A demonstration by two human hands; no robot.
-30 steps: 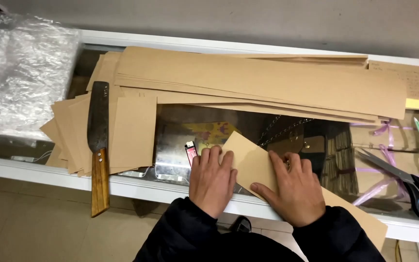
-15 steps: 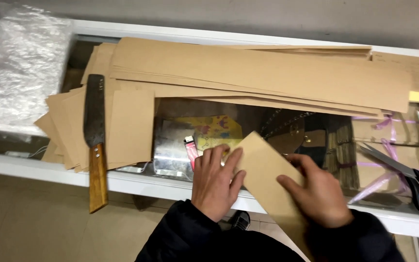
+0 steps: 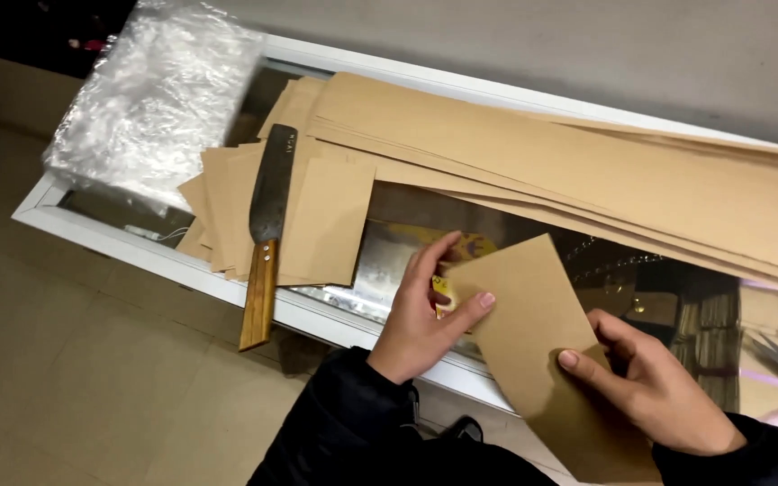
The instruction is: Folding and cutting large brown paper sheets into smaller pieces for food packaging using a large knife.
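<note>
A brown paper strip (image 3: 538, 333) is lifted off the glass counter top (image 3: 398, 256), tilted toward me. My left hand (image 3: 425, 315) pinches its upper left edge between thumb and fingers. My right hand (image 3: 655, 387) grips its lower right part, thumb on top. Both sleeves are dark. Beneath my left hand a yellow patterned item shows through the glass.
A large knife (image 3: 267, 225) with a wooden handle lies on a pile of short brown paper pieces (image 3: 326, 220), its handle past the counter's white front frame (image 3: 137, 247). Long brown paper sheets (image 3: 569, 171) are stacked behind. Crumpled clear plastic (image 3: 155, 99) sits far left.
The paper strip has come up off the glass; both hands now pinch it instead of pressing it flat. The camera view has swung left and tilted.
</note>
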